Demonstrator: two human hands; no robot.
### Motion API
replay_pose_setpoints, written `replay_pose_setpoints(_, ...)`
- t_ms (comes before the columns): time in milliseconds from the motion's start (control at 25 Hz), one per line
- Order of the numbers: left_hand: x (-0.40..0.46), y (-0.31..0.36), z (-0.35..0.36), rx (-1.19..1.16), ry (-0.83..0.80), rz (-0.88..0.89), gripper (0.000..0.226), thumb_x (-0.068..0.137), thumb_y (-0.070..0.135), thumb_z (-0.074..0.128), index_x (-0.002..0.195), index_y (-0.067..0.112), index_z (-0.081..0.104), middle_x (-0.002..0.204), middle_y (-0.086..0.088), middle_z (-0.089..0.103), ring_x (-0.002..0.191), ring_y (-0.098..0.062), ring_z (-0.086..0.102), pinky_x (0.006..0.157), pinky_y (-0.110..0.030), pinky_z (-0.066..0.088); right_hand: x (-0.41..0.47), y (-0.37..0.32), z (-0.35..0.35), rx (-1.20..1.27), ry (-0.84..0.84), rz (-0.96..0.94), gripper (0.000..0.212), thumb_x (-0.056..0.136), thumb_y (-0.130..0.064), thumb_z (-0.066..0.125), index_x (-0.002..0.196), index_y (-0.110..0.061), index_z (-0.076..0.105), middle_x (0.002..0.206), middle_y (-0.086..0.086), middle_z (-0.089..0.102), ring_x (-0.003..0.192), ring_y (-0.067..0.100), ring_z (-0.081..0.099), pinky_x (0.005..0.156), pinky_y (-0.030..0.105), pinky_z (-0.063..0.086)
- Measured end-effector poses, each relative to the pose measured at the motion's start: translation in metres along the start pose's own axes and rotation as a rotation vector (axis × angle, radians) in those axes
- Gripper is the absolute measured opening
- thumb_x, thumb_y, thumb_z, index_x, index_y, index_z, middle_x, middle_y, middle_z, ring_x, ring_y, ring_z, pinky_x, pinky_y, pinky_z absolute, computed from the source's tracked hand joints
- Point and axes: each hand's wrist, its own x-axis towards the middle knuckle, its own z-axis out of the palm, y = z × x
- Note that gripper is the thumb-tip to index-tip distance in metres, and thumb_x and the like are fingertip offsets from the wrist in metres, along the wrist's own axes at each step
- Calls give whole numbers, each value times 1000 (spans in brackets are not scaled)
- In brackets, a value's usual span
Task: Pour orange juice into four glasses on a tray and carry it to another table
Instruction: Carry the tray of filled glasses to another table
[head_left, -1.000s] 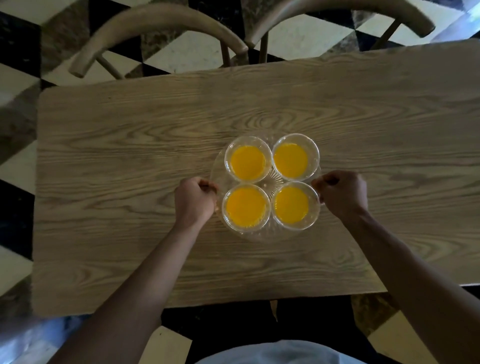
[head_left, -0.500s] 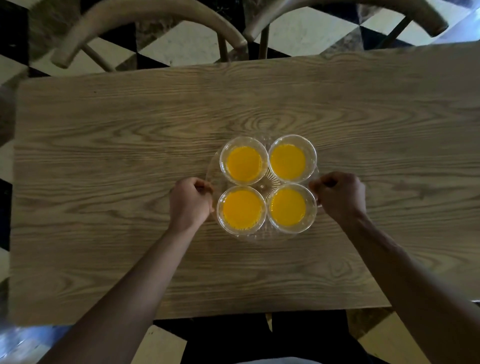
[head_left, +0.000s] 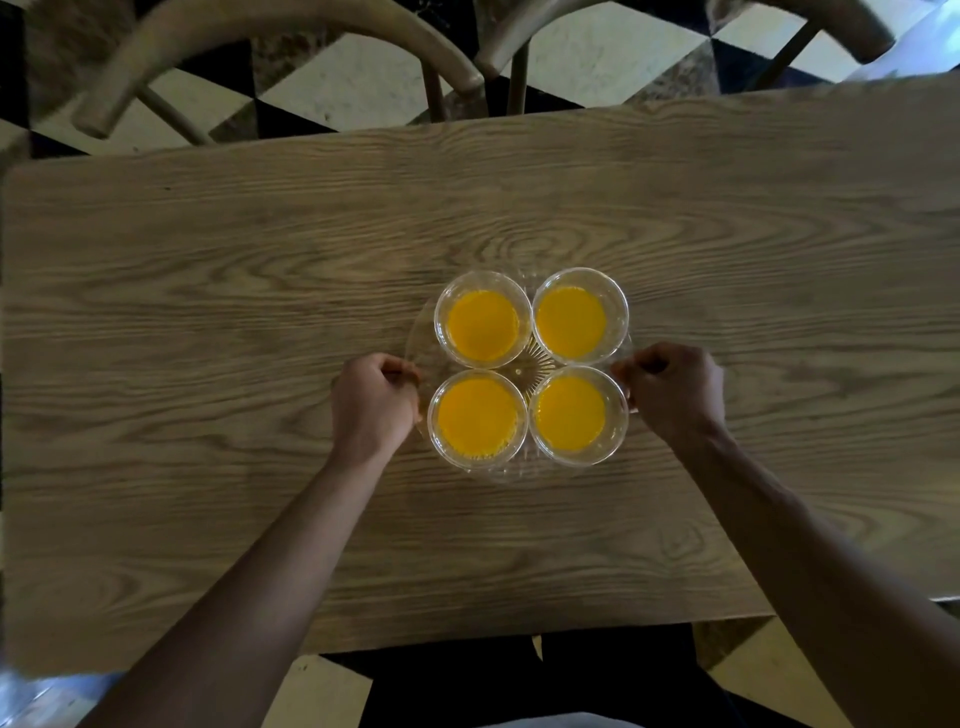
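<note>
Four glasses (head_left: 483, 327) of orange juice stood two by two on a clear round tray (head_left: 415, 338), which sat near the middle of the wooden worktop (head_left: 208, 312) — whether it rested fully on the wood or was a shade above it could not be told. The left hand (head_left: 374, 402) was clenched on the tray's rim at nine o'clock, fingers curled around the edge; the right hand (head_left: 672, 389) gripped the rim at three o'clock in the same way. All four glasses were filled, so the pouring looked done and the step in hand was, by my reading, setting down or lifting the loaded tray

To do it well, both hands needed to move together and keep the tray level — the glasses touched or nearly touched each other, and any tilt toward six or twelve o'clock would likely send juice over a rim. A slow, even motion suited best, with the grip kept opposite across the tray. Two chair backs (head_left: 291, 31) stood beyond the worktop at twelve o'clock, well apart from the tray
</note>
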Motion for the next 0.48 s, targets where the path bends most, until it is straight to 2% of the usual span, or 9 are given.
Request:
replay_pose_setpoints(120, 2, -1, 2, 5, 5, -4, 16, 93, 6, 70, 85, 18, 76, 69, 2, 76, 57, -20, 75, 63, -50, 66, 1, 1, 2, 5, 4, 8, 7, 83, -18, 77, 78, -14, 78, 66, 1, 75, 61, 19, 75, 65, 44, 65)
replay_pose_setpoints(200, 2, -1, 3, 14, 12, -9, 16, 93, 6, 70, 84, 18, 76, 69, 3, 76, 56, -17, 74, 63, -49, 67, 3, 2, 3, -2, 5, 8, 7, 83, -19, 77, 79, -13, 79, 68, 2, 76, 63, 20, 75, 67, 45, 64)
replay_pose_setpoints(360, 2, -2, 4, 10, 7, -10, 21, 93, 3, 70, 82, 20, 75, 69, 2, 76, 52, -14, 72, 61, -45, 67, 3, 2, 3, 1, 6, 15, 6, 82, -18, 77, 80, -13, 79, 69, 2, 76, 64, 20, 75, 66, 44, 64)
replay_pose_setpoints(480, 2, -4, 5, 17, -5, 14, 19, 93, 2, 68, 84, 17, 76, 66, 2, 75, 47, -9, 68, 54, -37, 63, 2, 3, 2, 6, 5, 20, 4, 83, -16, 76, 80, -14, 79, 70, 0, 76, 60, 16, 74, 62, 42, 65)
